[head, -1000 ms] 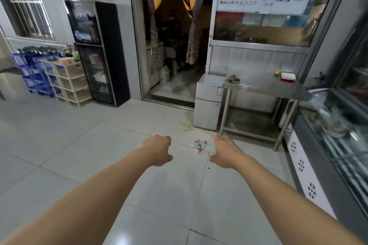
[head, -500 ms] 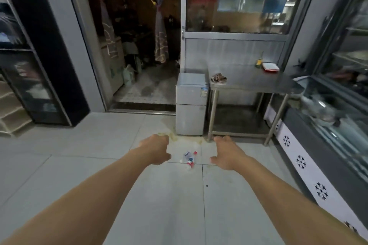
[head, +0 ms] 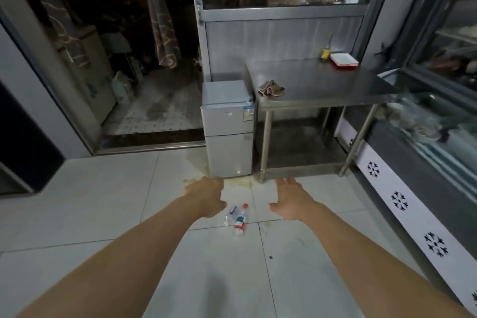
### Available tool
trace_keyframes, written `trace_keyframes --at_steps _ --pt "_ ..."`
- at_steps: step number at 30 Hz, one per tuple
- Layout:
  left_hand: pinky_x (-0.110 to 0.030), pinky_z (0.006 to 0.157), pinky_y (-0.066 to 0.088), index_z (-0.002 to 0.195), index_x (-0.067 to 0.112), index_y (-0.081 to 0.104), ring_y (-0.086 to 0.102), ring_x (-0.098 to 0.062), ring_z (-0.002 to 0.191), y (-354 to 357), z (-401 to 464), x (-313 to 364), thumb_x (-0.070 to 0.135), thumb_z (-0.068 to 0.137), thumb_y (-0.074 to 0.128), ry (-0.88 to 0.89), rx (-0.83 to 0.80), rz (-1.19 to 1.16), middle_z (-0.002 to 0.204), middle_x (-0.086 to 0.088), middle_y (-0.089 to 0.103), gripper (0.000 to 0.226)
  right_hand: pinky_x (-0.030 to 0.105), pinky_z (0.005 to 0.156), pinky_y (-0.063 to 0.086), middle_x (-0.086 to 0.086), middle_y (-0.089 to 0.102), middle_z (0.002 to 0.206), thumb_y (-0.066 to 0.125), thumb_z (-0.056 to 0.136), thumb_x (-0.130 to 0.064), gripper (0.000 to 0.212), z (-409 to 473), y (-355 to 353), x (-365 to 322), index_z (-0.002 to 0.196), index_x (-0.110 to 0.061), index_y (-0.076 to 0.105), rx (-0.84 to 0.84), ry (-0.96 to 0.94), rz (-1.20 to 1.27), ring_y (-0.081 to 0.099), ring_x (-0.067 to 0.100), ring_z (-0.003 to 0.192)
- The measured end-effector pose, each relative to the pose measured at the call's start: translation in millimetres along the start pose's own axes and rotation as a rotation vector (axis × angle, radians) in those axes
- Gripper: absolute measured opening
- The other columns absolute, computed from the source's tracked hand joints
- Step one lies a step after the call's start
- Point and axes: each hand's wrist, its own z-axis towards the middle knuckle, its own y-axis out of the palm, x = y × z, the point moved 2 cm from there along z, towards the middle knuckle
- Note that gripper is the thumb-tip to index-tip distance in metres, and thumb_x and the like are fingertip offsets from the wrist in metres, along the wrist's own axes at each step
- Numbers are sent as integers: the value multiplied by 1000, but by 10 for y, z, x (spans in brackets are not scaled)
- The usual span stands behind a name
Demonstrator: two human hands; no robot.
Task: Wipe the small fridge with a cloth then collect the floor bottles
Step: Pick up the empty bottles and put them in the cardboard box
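- Reaching forward, I held both bare arms out over the tiled floor (head: 103,214), palms turned down.
- My left hand (head: 206,199) hung with its fingers loosely curled under and its thumb tucked toward the middle; it held nothing.
- My right hand (head: 291,201) was spread wider, fingers straight and fanned forward, thumb out to the left; it held nothing either.
- Two floor bottles (head: 237,217) lay on their sides on the tiles between my hands, a little nearer me than my fingertips, just beside my left thumb; I could not tell whether the bottles touched each other.
- Beyond my fingertips stood the small fridge (head: 227,131), its doors closed, with a yellowish spill (head: 196,168) on the floor at its foot.
- Past my right fingers and higher up, the cloth (head: 271,88) sat crumpled on the near left corner of the steel table (head: 322,85), which stood just beside the fridge.
- At the table's far edge were a small yellow bottle (head: 325,53) and a stack of red-rimmed trays (head: 344,60).
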Motion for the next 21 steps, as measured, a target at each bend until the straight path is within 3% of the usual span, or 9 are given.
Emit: trace_keyframes --at_steps 7,11,21 --pt "-34 85 43 132 17 41 53 -26 115 -30 1352 -317 40 90 54 2 -110 -16 130 -8 50 50 40 109 33 11 16 157 59 90 -40 81 1307 -122 -129 150 -18 10 -53 33 -25 27 32 140" --pt "-33 88 43 133 18 41 52 -25 115 34 2110 -524 41 90 54 6 -183 -38 130 -7 49 50 39 107 37 12 28 149 58 90 -42 76 1969 -85 -136 148 -13 18 -109 97 -1 34 31 135" --pt "-31 84 43 129 19 43 53 -22 117 662 4057 -976 38 92 51 125 -334 17 122 -5 58 43 37 99 41 14 37 137 56 92 -34 64 3558 692 -114 143 -10 24 -238 326 112 39 30 127"
